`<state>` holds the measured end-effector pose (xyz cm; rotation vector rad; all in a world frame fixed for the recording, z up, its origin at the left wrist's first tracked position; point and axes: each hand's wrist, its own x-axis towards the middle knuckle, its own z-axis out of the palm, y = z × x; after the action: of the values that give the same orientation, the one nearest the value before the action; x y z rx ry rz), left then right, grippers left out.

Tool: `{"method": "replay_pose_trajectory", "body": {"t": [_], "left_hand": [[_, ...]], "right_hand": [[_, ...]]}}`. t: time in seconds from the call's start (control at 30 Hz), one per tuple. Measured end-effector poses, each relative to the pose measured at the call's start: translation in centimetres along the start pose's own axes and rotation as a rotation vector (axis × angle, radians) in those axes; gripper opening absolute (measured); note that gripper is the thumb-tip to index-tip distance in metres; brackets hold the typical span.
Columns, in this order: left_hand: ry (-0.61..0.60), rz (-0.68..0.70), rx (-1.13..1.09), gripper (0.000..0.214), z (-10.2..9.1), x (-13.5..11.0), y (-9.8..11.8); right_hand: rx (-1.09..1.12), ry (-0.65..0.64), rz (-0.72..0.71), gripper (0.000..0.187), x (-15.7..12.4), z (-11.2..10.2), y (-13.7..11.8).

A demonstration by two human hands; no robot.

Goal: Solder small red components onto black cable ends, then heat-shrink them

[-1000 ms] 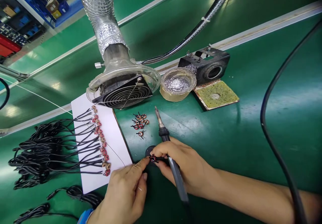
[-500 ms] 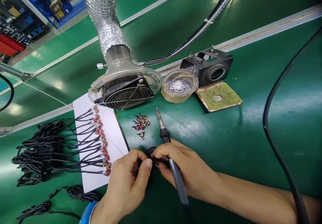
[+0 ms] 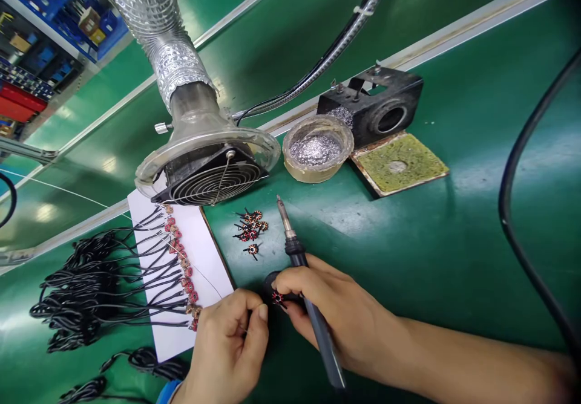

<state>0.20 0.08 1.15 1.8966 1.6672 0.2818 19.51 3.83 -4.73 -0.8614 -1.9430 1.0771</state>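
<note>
My right hand point(image 3: 345, 313) is closed round a soldering iron point(image 3: 323, 337), whose bare metal tip points up and away over the bench. Its thumb and fingertips also pinch a small red-and-black wound ring coil point(image 3: 277, 297), with a dark round piece point(image 3: 271, 279) beside it, partly hidden. Just left of the coil, my left hand point(image 3: 229, 337) has thumb and forefinger pressed together on a thin solder wire point(image 3: 206, 278) that runs in from the upper left. A small gap separates the two hands. Several loose ring coils point(image 3: 251, 225) lie beyond them on the green bench.
White paper point(image 3: 204, 253) bears a row of coils point(image 3: 184, 262) joined to black cables point(image 3: 82, 289). A fume extractor point(image 3: 213, 174) hangs low above. Behind stand a tub of metal shavings point(image 3: 313, 171), an iron holder point(image 3: 385, 107) and a yellow sponge point(image 3: 403, 162). A black cord point(image 3: 506, 204) curves at right.
My hands have drawn slightly apart, and the coil at my right fingertips now shows its red windings. The camera view has shifted a little; the soldering iron stays in my right hand.
</note>
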Motion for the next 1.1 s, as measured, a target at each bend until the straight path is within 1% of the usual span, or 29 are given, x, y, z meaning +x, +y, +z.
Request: {"method": "replay_pose_trajectory", "body": {"t": [0.1, 0.2, 0.3, 0.4, 0.57, 0.63, 0.7, 0.77, 0.83, 0.97, 1.1], "left_hand": [[0.009, 0.036, -0.021, 0.018, 0.2, -0.2, 0.0], [0.011, 0.042, -0.042, 0.018, 0.3, -0.4, 0.2], [-0.003, -0.002, -0.068, 0.020, 0.4, -0.5, 0.1], [0.010, -0.075, -0.096, 0.021, 0.5, -0.4, 0.0], [0.043, -0.155, -0.131, 0.025, 0.5, -0.4, -0.3], [0.037, -0.176, -0.146, 0.028, 0.5, -0.5, -0.3], [0.015, -0.186, -0.162, 0.033, 0.4, -0.7, -0.2], [-0.019, -0.185, -0.180, 0.038, 0.5, -0.8, 0.1], [-0.039, -0.180, -0.201, 0.040, 0.6, -0.8, 0.5], [-0.038, -0.210, -0.213, 0.034, 0.9, -0.6, 1.3], [-0.025, -0.229, -0.197, 0.032, 1.1, -0.6, 1.1]], "right_hand": [[0.013, -0.005, 0.007, 0.023, 0.0, 0.0, 0.1], [0.006, -0.008, 0.004, 0.021, 0.0, 0.1, 0.1], [-0.014, -0.007, 0.001, 0.019, 0.1, 0.3, 0.0], [-0.021, 0.004, -0.011, 0.020, 0.1, 0.5, 0.1], [-0.036, 0.003, -0.023, 0.026, 0.0, 0.0, 0.0], [-0.040, 0.056, -0.027, 0.027, -0.1, -0.3, -0.3], [-0.044, 0.136, -0.057, 0.025, -0.3, -0.4, -0.7], [-0.049, 0.173, -0.091, 0.023, -0.5, -0.3, -1.0], [-0.059, 0.161, -0.104, 0.023, -0.8, 0.0, -1.2], [-0.074, 0.132, -0.112, 0.025, -1.0, 0.6, -1.0], [-0.090, 0.136, -0.125, 0.024, -0.9, 0.6, -0.8]]}}
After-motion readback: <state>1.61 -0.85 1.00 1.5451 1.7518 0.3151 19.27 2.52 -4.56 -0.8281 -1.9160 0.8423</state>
